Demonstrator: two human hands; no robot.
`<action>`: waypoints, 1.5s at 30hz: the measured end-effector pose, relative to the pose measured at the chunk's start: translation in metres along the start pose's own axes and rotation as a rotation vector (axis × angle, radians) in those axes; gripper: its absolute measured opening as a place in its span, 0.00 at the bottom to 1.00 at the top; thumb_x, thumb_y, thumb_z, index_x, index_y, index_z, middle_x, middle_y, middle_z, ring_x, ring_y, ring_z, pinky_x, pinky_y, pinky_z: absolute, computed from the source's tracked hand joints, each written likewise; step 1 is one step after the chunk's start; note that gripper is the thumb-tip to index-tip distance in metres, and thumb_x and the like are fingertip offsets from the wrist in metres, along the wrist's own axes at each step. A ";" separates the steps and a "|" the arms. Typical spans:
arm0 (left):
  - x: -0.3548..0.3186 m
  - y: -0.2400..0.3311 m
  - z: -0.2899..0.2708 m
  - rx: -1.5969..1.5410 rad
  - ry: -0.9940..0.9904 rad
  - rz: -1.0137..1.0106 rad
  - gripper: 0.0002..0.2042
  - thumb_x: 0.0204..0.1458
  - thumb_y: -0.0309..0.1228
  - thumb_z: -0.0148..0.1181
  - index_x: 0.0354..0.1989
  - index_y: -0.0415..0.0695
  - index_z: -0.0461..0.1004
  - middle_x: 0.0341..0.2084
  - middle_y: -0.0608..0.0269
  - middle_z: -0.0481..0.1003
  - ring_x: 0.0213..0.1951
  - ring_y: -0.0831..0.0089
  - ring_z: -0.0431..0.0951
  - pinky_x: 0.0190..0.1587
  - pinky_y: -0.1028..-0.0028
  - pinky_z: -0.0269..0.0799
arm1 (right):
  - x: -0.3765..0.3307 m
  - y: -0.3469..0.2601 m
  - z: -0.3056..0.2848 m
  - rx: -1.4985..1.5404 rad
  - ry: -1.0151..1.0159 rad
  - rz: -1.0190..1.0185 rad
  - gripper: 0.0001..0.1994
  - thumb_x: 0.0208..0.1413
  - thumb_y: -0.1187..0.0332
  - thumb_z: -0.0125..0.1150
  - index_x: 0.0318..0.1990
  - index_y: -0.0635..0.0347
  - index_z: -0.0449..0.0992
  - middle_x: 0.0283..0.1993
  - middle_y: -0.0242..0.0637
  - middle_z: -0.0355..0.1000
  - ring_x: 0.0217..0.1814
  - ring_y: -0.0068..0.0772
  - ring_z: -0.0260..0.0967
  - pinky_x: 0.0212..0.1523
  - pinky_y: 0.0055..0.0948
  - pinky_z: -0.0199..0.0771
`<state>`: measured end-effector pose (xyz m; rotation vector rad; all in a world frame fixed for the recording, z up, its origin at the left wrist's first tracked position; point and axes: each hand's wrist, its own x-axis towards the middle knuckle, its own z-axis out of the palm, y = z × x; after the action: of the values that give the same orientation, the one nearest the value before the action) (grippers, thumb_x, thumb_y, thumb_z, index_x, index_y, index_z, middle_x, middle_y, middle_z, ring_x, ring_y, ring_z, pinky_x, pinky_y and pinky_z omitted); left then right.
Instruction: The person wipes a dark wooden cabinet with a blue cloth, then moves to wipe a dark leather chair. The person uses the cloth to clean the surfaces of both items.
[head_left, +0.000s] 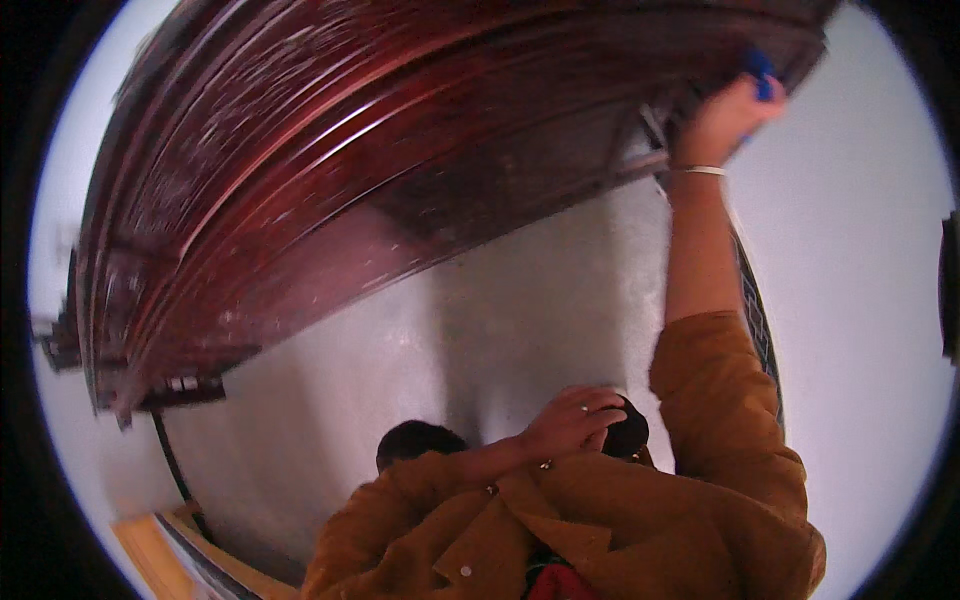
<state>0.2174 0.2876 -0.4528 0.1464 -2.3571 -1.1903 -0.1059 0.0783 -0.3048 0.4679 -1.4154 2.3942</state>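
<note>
My right hand (735, 115) reaches far up to the right, closed around a blue cloth (762, 75). It is against the right end of a large dark red wooden furniture piece (420, 130) with a glossy, moulded surface. The hand and cloth are somewhat blurred, and the cloth is mostly covered by the fingers. My left hand (570, 422), with a ring on one finger, lies across the front of my body, its fingers loosely bent. Nothing shows in it. Beside its fingertips is a dark rounded shape (628, 430), perhaps a shoe.
Pale smooth floor (350, 400) lies below the furniture. A white wall (860, 250) rises at the right, with a dark patterned strip (757, 310) along its foot. At the lower left stands a yellowish wooden edge (152, 555). Another dark rounded shape (418, 440) is left of my left forearm.
</note>
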 end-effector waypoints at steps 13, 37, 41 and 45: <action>-0.001 -0.014 -0.010 -0.009 -0.155 -0.133 0.17 0.53 0.37 0.58 0.51 0.48 0.77 0.55 0.57 0.73 0.57 0.54 0.74 0.55 0.55 0.70 | -0.045 0.033 -0.037 0.405 -0.102 0.599 0.22 0.64 0.62 0.57 0.62 0.59 0.61 0.55 0.48 0.64 0.59 0.42 0.60 0.62 0.38 0.57; -0.046 -0.020 0.002 -0.299 -0.178 -1.057 0.22 0.47 0.36 0.62 0.54 0.48 0.75 0.54 0.56 0.72 0.54 0.51 0.72 0.56 0.56 0.68 | -0.287 -0.025 0.072 0.045 -0.836 -0.348 0.10 0.45 0.63 0.60 0.32 0.53 0.83 0.44 0.41 0.75 0.54 0.45 0.67 0.50 0.46 0.69; -0.057 -0.018 -0.001 -0.313 -0.192 -1.023 0.22 0.47 0.35 0.62 0.54 0.48 0.75 0.55 0.56 0.72 0.55 0.51 0.72 0.56 0.56 0.68 | -0.378 -0.061 0.130 0.391 -1.102 -0.478 0.18 0.57 0.71 0.54 0.55 0.53 0.77 0.62 0.38 0.71 0.66 0.44 0.64 0.66 0.41 0.64; -0.057 -0.016 -0.006 -0.322 -0.169 -0.916 0.22 0.47 0.33 0.62 0.54 0.48 0.75 0.56 0.57 0.72 0.55 0.52 0.72 0.56 0.57 0.68 | -0.425 -0.080 0.181 0.098 -0.760 -0.654 0.22 0.57 0.72 0.52 0.60 0.55 0.74 0.70 0.40 0.65 0.71 0.45 0.61 0.74 0.42 0.55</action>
<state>0.2680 0.2905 -0.4838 1.1388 -2.2198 -2.0282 0.3301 -0.0898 -0.3447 1.6958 -1.1138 1.7960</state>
